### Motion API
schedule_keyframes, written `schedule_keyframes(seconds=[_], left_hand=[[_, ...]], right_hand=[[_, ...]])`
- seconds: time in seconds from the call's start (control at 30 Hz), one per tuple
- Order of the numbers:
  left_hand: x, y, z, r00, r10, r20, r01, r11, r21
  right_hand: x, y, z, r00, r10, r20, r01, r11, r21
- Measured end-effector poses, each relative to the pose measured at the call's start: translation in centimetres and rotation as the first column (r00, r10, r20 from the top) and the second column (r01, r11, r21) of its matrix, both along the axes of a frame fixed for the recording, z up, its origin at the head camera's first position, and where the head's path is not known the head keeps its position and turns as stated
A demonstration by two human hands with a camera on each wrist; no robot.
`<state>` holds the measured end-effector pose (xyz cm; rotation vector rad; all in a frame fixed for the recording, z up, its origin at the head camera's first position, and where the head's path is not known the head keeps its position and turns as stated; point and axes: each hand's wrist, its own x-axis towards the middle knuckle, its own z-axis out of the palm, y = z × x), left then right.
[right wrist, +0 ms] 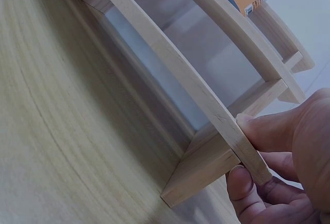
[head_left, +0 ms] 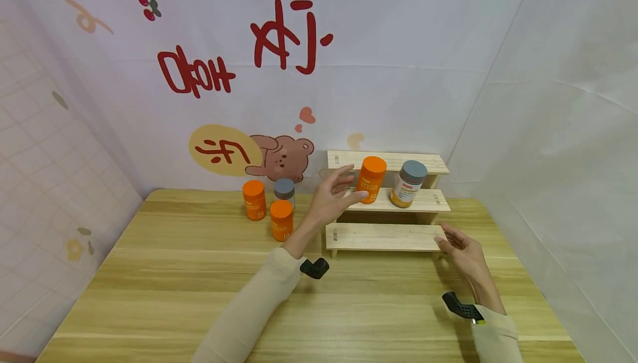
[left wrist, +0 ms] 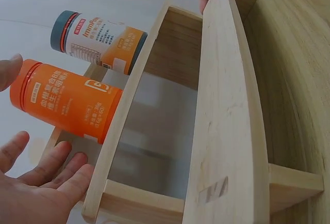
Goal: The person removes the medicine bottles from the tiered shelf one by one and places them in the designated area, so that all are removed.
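A three-tiered wooden shelf (head_left: 384,236) stands on the table. On its middle tier are an orange bottle with an orange lid (head_left: 371,181) and, to the right, a white-and-orange bottle with a grey lid (head_left: 407,184). My left hand (head_left: 333,197) is spread beside the orange-lidded bottle, thumb in front of it; in the left wrist view the fingers (left wrist: 54,175) look apart from the bottle. With my right hand (head_left: 463,249) I pinch the right end of the lowest tier, thumb (right wrist: 268,131) on top and fingertips underneath.
Left of the shelf, two orange bottles, one behind (head_left: 255,201) and one in front (head_left: 282,221), stand by a grey-lidded bottle (head_left: 285,190), partly hidden. A printed white cloth (head_left: 399,75) hangs behind and along the sides of the wooden table (head_left: 189,274).
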<state>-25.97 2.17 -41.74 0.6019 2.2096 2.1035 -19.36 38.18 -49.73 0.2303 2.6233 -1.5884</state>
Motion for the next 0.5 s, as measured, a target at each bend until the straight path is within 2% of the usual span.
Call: schedule_keyframes(seconds=[0.17, 0.33, 0.5], left_hand=[[-0.9, 0.9, 0.1, 1.0, 0.008, 0.011, -0.008, 0.999, -0.044], [-1.7, 1.7, 0.1, 1.0, -0.027, 0.013, 0.028, 0.998, -0.048], [-2.3, 2.4, 0.3, 0.999, -0.033, 0.015, 0.034, 0.995, -0.093]], right_hand=[[0.0, 0.0, 0.0, 1.0, -0.005, -0.011, 0.005, 1.0, -0.011], [0.0, 0.0, -0.1, 1.0, -0.002, -0.011, 0.002, 1.0, 0.008], [0.0, 0.0, -0.1, 1.0, -0.001, 0.001, 0.001, 1.0, 0.009]])
